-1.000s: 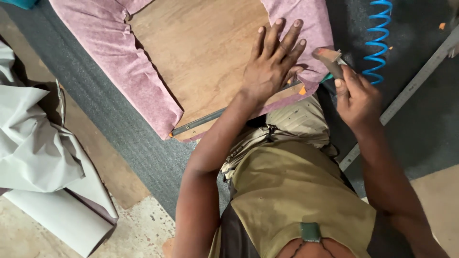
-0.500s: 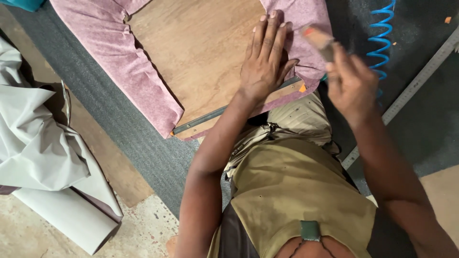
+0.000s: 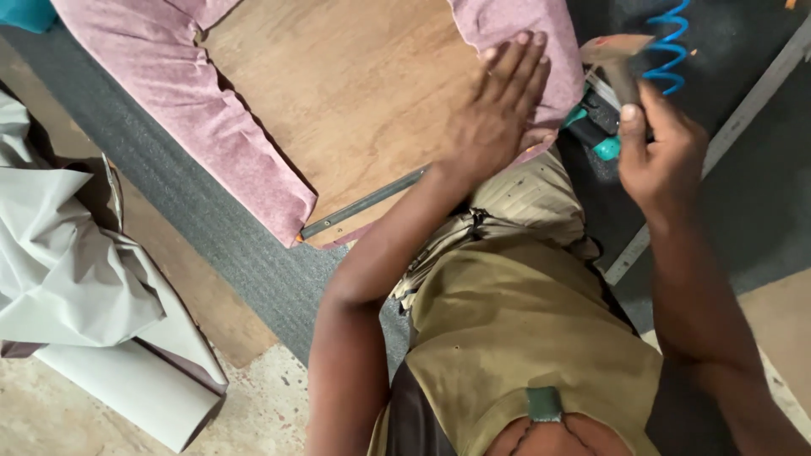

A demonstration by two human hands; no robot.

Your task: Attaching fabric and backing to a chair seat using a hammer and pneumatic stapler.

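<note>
Head view shows the left hand [image 3: 498, 118] pressed flat, fingers spread, on pink fabric [image 3: 515, 34] over the wooden board [image 3: 355, 101]; the right hand [image 3: 663, 156] closes its grip around a hammer [image 3: 621, 63] just beside the board's edge.

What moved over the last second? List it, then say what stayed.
The right hand lifted the stapler-like tool from beside the pink fabric up and away toward the blue coiled hose. The left hand stayed flat on fabric and plywood board; the metal strip lies unmoved.
</note>
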